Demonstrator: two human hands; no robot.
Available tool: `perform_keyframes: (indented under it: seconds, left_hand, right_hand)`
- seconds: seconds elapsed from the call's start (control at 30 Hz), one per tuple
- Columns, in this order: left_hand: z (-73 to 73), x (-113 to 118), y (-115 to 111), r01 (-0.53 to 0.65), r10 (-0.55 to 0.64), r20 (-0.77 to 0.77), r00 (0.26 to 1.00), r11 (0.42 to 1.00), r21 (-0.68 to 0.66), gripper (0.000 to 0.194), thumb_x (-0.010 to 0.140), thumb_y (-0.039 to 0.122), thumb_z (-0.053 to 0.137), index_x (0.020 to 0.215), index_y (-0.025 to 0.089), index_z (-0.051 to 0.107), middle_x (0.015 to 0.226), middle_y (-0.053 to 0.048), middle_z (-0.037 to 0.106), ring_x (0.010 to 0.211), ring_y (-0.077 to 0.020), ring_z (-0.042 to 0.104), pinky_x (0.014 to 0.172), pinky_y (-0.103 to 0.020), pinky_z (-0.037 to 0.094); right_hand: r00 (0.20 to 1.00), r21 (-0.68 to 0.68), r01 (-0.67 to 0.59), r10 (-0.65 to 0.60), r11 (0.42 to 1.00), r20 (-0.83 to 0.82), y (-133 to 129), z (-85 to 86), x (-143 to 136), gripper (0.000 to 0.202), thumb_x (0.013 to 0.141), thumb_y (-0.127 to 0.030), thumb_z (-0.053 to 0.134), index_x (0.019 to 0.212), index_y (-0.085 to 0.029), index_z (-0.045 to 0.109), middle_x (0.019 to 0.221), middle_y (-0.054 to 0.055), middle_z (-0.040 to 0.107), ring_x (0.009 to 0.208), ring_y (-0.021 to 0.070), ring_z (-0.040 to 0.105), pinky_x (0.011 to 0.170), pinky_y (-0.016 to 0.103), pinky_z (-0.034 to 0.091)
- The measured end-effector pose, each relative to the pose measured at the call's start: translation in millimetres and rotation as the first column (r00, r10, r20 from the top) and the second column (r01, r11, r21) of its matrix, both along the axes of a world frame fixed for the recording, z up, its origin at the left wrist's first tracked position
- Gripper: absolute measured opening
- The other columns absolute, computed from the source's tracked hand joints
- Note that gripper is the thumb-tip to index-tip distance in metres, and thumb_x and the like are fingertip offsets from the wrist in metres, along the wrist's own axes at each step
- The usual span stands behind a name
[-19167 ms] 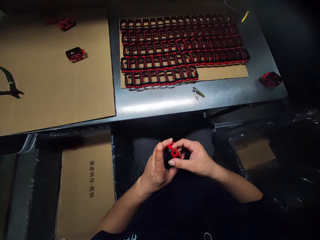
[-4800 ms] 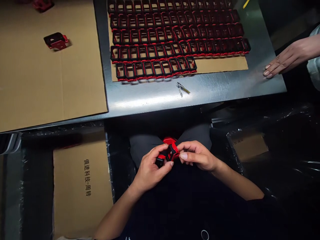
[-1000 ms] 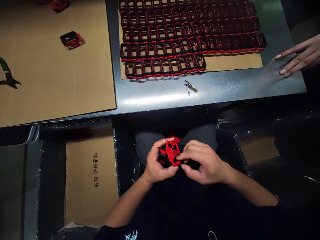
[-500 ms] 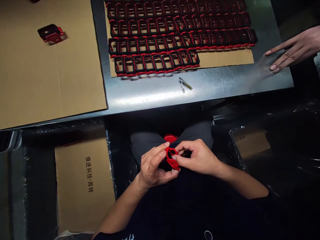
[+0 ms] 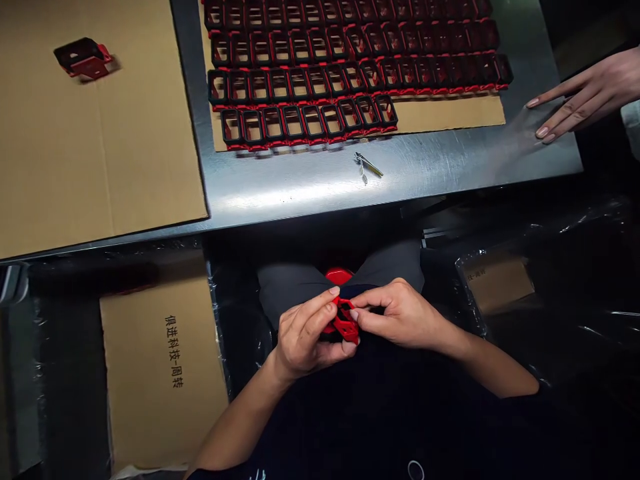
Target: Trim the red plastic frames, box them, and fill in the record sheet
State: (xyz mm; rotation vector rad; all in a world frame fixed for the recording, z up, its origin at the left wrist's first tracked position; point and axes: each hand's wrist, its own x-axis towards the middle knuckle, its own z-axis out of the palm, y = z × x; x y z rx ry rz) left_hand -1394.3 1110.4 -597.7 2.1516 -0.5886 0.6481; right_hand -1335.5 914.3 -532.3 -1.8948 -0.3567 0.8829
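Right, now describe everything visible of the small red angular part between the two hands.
The small red angular part looks slightly shiny, plastic or coated metal, with cut-out openings that show dark inside. It is tilted, its lower end slanting rightward in the picture, above the grey-trousered lap and short of the silvery metal table. The bare left hand grips its upper left and lower end; the bare right hand pinches its right side. Fingers hide the rest.
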Motion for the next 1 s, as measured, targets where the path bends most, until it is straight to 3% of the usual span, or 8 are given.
perform_keyframes:
  seconds: [0.17,0.27,0.47,0.57,0.67,0.73,0.9,1.0]
  left_hand:
    - [0.6,0,0,0.010,-0.010,0.002,1.000,1.000,-0.007,0.063,0.078,0.036,0.079,0.129,0.014,0.051,0.109,-0.016,0.076,0.089,-0.0239,0.077,0.069,-0.029,0.066]
    - [-1.6,-1,0,0.004,-0.006,-0.053,0.999,0.999,-0.054,0.068,0.078,0.042,0.078,0.132,0.014,0.050,0.108,-0.017,0.076,0.090,-0.0258,0.077,0.070,-0.031,0.066]
    - [-8.0,-4,-4,-0.052,0.009,-0.170,0.985,0.966,-0.252,0.076,0.076,0.046,0.076,0.138,0.015,0.047,0.107,-0.015,0.074,0.096,-0.0301,0.076,0.076,-0.040,0.066]
    - [-9.2,-6,-6,-0.040,-0.026,-0.220,0.975,0.956,-0.290,0.077,0.075,0.045,0.077,0.139,0.014,0.047,0.109,-0.017,0.073,0.098,-0.0303,0.075,0.078,-0.040,0.065]
    - [-10.5,-7,-6,-0.032,-0.048,-0.240,0.970,0.947,-0.318,0.079,0.075,0.043,0.079,0.141,0.013,0.046,0.113,-0.019,0.072,0.101,-0.0304,0.075,0.080,-0.040,0.065]
    - [-11.9,-8,-6,-0.018,-0.061,-0.232,0.971,0.946,-0.323,0.081,0.075,0.042,0.079,0.143,0.012,0.045,0.115,-0.020,0.072,0.102,-0.0303,0.074,0.081,-0.040,0.064]
    - [-13.2,-7,-7,-0.010,-0.052,-0.230,0.972,0.966,-0.259,0.083,0.077,0.040,0.074,0.148,0.013,0.040,0.123,-0.020,0.068,0.108,-0.0305,0.071,0.085,-0.043,0.063]
    - [-10.6,-8,-5,-0.039,-0.020,-0.278,0.960,0.978,-0.205,0.084,0.077,0.033,0.075,0.151,0.017,0.039,0.123,-0.018,0.068,0.109,-0.0291,0.069,0.087,-0.044,0.062]
  right_hand:
    - [0.999,-0.053,0.032,-0.032,0.998,-0.001,2,-0.8,0,0.020,0.087,-0.023,0.063,0.078,-0.017,0.080,0.058,-0.004,0.063,0.051,0.0057,0.047,0.050,0.018,0.033]
    - [0.998,-0.011,-0.006,0.006,1.000,-0.056,-4,-1.5,3,0.023,0.089,-0.023,0.059,0.088,-0.018,0.081,0.063,-0.003,0.067,0.052,0.0072,0.051,0.051,0.019,0.035]
    - [0.940,-0.047,0.318,-0.322,0.947,-0.116,-29,-17.1,5,0.032,0.093,-0.036,0.059,0.112,-0.017,0.076,0.078,0.004,0.076,0.071,0.0169,0.070,0.067,0.025,0.052]
    - [0.937,0.036,0.304,-0.292,0.952,-0.194,-30,-21.5,1,0.037,0.089,-0.030,0.063,0.123,-0.019,0.069,0.085,0.004,0.077,0.083,0.0180,0.073,0.075,0.027,0.054]
    - [0.929,0.096,0.273,-0.236,0.957,-0.284,-23,-19.4,-2,0.044,0.085,-0.028,0.065,0.127,-0.017,0.065,0.088,0.004,0.076,0.084,0.0178,0.073,0.073,0.026,0.053]
    - [0.916,0.104,0.238,-0.187,0.966,-0.354,-17,-17.5,-3,0.039,0.085,-0.033,0.067,0.119,-0.015,0.068,0.078,0.003,0.074,0.074,0.0159,0.070,0.068,0.025,0.051]
    - [0.894,0.100,0.199,-0.138,0.975,-0.427,1,-22.4,-8,0.028,0.082,-0.040,0.069,0.075,-0.013,0.069,0.071,0.004,0.072,0.058,0.0107,0.060,0.057,0.021,0.043]
    - [0.903,0.113,0.166,-0.105,0.980,-0.417,7,-25.4,-8,0.032,0.082,-0.043,0.068,0.069,-0.014,0.067,0.069,0.005,0.072,0.061,0.0130,0.063,0.061,0.023,0.047]
